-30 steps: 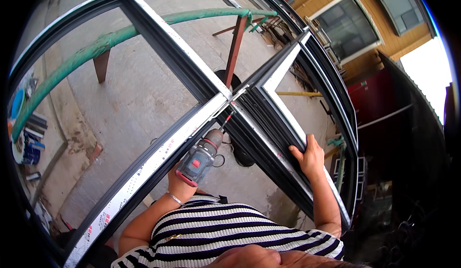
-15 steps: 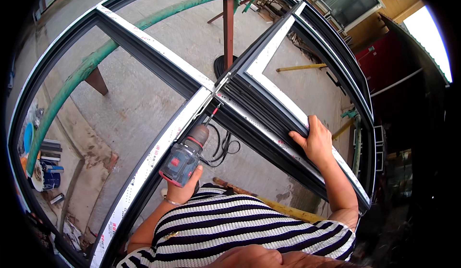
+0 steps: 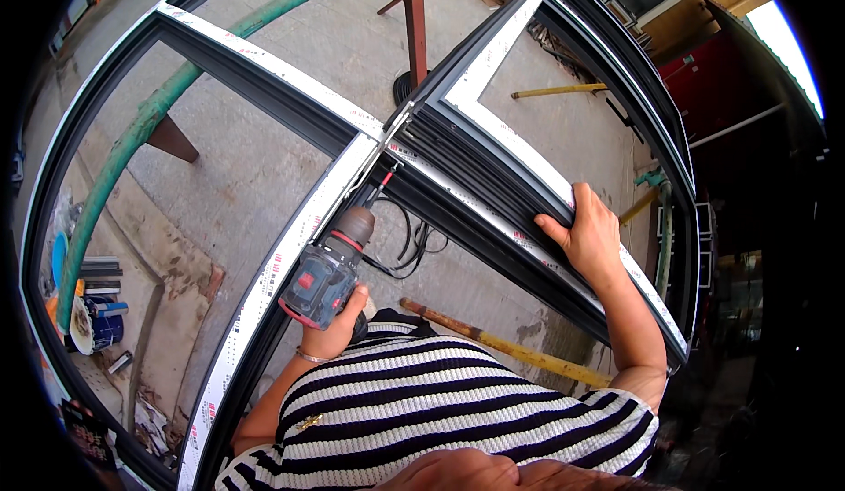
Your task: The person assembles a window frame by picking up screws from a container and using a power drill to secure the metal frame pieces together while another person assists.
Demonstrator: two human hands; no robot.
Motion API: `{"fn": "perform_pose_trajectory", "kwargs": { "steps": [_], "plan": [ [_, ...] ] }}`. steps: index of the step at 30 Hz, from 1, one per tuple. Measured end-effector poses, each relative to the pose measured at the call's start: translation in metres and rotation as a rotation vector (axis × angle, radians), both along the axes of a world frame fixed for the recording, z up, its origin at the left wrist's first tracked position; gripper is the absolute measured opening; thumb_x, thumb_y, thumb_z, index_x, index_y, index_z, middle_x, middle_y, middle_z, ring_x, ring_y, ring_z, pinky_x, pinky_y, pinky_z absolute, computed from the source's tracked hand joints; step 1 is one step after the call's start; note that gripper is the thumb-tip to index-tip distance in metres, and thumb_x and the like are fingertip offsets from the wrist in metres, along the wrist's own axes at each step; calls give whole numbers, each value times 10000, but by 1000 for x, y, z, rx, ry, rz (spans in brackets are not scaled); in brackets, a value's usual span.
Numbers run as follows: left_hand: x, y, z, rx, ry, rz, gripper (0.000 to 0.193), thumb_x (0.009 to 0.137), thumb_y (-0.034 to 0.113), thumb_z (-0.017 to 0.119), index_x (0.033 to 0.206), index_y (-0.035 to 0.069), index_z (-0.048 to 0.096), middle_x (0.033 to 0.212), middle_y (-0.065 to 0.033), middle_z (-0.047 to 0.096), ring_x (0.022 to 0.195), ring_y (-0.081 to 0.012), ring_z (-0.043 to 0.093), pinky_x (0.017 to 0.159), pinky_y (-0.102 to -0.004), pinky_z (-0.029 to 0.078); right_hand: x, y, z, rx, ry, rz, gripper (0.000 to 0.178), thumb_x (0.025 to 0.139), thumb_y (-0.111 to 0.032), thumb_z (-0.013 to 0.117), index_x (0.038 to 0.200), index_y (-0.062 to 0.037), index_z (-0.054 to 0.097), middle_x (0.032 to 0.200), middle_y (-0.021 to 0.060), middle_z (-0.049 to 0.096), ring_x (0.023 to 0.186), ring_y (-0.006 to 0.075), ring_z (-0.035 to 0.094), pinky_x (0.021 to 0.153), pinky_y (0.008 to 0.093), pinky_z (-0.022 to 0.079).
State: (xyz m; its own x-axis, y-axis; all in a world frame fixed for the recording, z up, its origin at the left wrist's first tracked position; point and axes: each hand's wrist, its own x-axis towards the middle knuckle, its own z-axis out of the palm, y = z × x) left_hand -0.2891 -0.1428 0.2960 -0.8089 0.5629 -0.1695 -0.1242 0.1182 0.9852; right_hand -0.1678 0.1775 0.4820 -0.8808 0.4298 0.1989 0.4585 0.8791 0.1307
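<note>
My left hand (image 3: 333,332) is wrapped round the grip of a dark cordless drill (image 3: 319,278) with red trim. Its red-marked bit (image 3: 386,179) points away from me, the tip at the corner of a large window frame (image 3: 280,266), close to a metal hinge arm (image 3: 398,130). The white faces of the frame carry printed film. A dark and white window sash (image 3: 519,161) stands swung out from the frame on my right. My right hand (image 3: 591,237) grips its near edge, thumb against the grooved side and fingers over the top.
A green-wrapped support bar (image 3: 132,143) on brown legs (image 3: 416,29) runs beneath the frame. Black cable (image 3: 409,258) and a yellow pole (image 3: 528,354) lie below. Buckets (image 3: 95,325) and metal offcuts (image 3: 101,271) stand at the left. A building wall with a window rises at the far right.
The whole view has shifted slightly, with the frame's far side higher in the picture. Both hands keep their hold, and the bit stays at the same corner.
</note>
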Motion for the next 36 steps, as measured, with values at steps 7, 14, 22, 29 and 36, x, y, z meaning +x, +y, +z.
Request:
{"fn": "perform_pose_trajectory", "kwargs": {
  "steps": [7, 14, 22, 29, 36],
  "plan": [
    [0, 2, 9, -14, -38, -12, 164, 910, 157, 659, 986, 36, 580, 767, -33, 626, 688, -118, 600, 629, -277, 473, 0, -2, 1, 10, -1, -4, 606, 775, -546, 704, 952, -20, 462, 811, 189, 583, 757, 400, 607, 657, 461, 485],
    [2, 1, 2, 12, -103, 23, 175, 916, 149, 655, 1012, 36, 562, 748, -35, 630, 668, -112, 600, 623, -265, 471, -2, -2, 2, -6, -32, -23, 620, 784, -566, 683, 963, -12, 472, 817, 187, 584, 773, 390, 609, 679, 451, 487],
    [0, 7, 15, -77, -83, 19, 185, 905, 155, 672, 1006, 29, 583, 764, -33, 636, 687, -120, 590, 639, -269, 458, -2, -1, 2, -18, -23, -31, 619, 783, -560, 689, 965, -9, 475, 825, 189, 584, 776, 388, 613, 683, 453, 488],
    [1, 11, 13, -39, -199, 47, 187, 893, 178, 689, 967, 20, 623, 864, -45, 627, 807, -149, 580, 719, -307, 468, -2, 0, 2, -30, -35, -36, 621, 780, -558, 692, 974, -8, 478, 835, 193, 586, 784, 392, 614, 685, 456, 489],
    [5, 18, 11, 29, -266, 64, 144, 896, 142, 677, 950, 30, 604, 799, -29, 616, 724, -127, 579, 675, -290, 467, -2, 0, 1, -28, -22, -31, 621, 778, -558, 692, 972, -9, 475, 832, 194, 583, 788, 400, 611, 688, 462, 487]
  ]
}}
